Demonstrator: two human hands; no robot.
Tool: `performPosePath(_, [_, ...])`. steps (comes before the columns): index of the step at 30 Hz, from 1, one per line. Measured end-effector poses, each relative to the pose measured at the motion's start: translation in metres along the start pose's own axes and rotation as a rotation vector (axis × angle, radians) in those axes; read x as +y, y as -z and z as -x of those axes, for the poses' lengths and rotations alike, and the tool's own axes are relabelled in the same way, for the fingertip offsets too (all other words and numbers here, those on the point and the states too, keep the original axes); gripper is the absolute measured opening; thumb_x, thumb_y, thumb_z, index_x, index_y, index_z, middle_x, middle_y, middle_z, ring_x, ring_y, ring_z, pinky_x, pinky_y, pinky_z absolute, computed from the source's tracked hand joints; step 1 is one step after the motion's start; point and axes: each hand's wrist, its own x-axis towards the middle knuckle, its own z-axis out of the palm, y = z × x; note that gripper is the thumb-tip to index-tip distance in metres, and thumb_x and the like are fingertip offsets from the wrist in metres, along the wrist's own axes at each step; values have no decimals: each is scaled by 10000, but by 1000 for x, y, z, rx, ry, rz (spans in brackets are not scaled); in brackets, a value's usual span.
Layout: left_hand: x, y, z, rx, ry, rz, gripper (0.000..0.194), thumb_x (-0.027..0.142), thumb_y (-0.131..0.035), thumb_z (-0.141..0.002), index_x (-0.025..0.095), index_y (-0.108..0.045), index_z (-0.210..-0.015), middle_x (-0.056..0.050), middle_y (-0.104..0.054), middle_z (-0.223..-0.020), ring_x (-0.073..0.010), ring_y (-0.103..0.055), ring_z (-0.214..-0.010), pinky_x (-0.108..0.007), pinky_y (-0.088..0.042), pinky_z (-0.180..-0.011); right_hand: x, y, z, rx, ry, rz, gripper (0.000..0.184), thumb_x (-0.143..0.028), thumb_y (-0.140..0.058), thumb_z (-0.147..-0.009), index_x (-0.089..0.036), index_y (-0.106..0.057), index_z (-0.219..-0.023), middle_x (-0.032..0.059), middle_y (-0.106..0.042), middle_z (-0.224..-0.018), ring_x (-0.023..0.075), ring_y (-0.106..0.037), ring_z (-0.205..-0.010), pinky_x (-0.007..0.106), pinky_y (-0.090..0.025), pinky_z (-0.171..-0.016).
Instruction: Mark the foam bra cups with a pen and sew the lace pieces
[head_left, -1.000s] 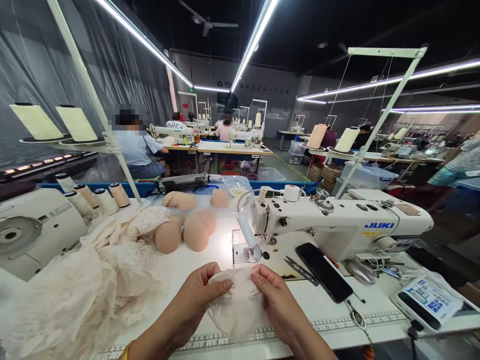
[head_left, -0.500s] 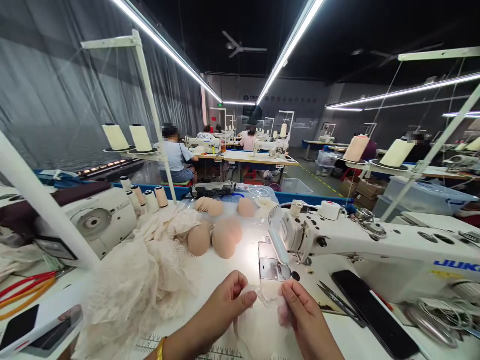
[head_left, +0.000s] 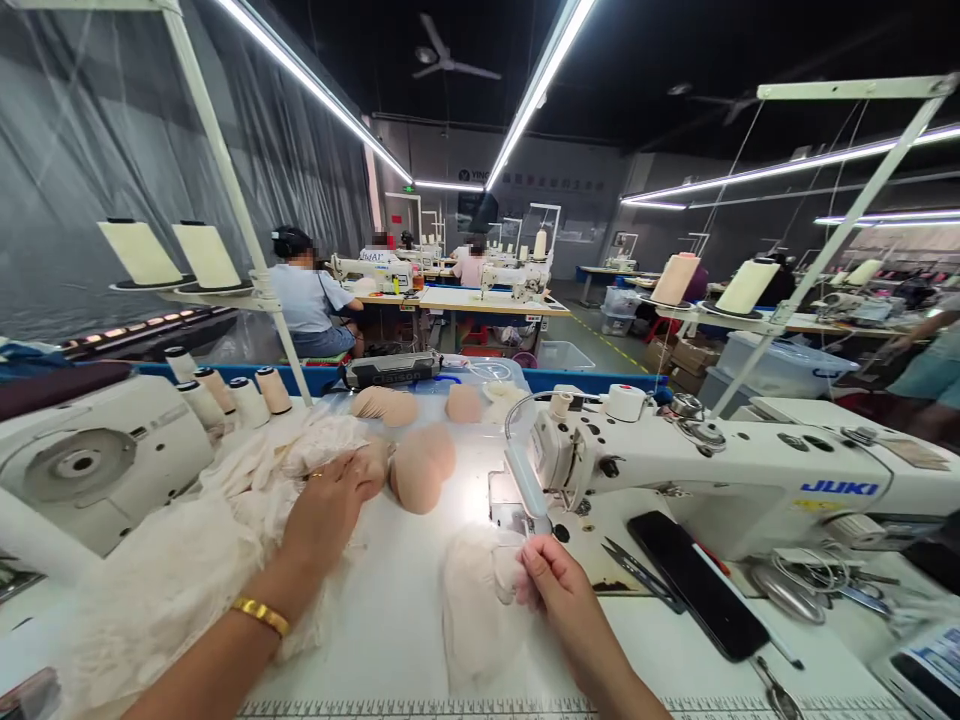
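Note:
My left hand (head_left: 330, 505) reaches out over the table and rests on a beige foam cup (head_left: 373, 462) at the edge of the cream lace pile (head_left: 187, 540); its fingers curl over the cup. My right hand (head_left: 551, 580) pinches the right edge of a white lace-covered cup piece (head_left: 476, 605) lying flat in front of the presser foot. Two more stacked beige foam cups (head_left: 420, 468) sit just right of my left hand. The white JUKI sewing machine (head_left: 720, 470) stands to the right, its needle plate (head_left: 510, 515) just beyond the lace piece.
A black phone (head_left: 694, 580), snips (head_left: 634, 565) and cables (head_left: 810, 580) lie under the machine arm. Thread cones (head_left: 229, 395) and another machine (head_left: 90, 460) stand at the left. More foam cups (head_left: 386, 403) lie farther back. Other workers sit at distant tables.
My left hand let go of the lace piece and moved out to the left onto the foam cup by the lace pile. My right hand still holds the piece. The view swung slightly.

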Motion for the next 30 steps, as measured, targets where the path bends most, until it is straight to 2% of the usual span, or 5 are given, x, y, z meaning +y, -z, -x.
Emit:
performPosePath(5, [35,18,8,34,137,227,444,553,-587,-980,223,-697,-1256,-137,-762,-1214,-362,-680,-1145,-476,-541,-1001,-2,0,-2,12,5,-9,584,-818,-739,-859,-241,-649,-839,-35,-583,-692,175,-463,-645,305,-374,-649])
performPosePath(8, [79,12,27,-367,373,781,544,643,-760,-888,234,-681,-1238,-78,-776,-1118,-260,-692,-971,-315,-522,-744,-4,0,1,6,-10,-30,621,-843,-669,-900,-225,-703,-949,-6,-644,-748,185,-524,-671,318,-404,-686])
performPosePath(12, [128,-8,48,-756,516,1035,645,647,-895,-780,220,-669,-1208,-52,-764,-1072,-227,-675,-969,-319,-494,-821,-5,-2,6,-19,-5,-35,771,-924,-481,-938,-200,-714,-1065,38,-695,-797,208,-584,-708,344,-432,-734])
performPosePath(21, [133,-11,44,-798,675,1116,735,744,-684,-840,221,-586,-1347,-84,-766,-1073,-251,-705,-933,-338,-523,-792,-21,-6,9,-10,76,120,551,-763,-761,-857,-219,-695,-910,-22,-614,-713,192,-554,-687,310,-449,-688])
performPosePath(30, [144,8,25,-716,66,657,504,578,-757,-850,246,-737,-1229,-111,-718,-1378,-346,-630,-1295,-462,-466,-1122,-62,-9,21,-148,37,193,488,-654,-787,-852,-188,-742,-991,22,-654,-835,222,-650,-768,315,-465,-669])
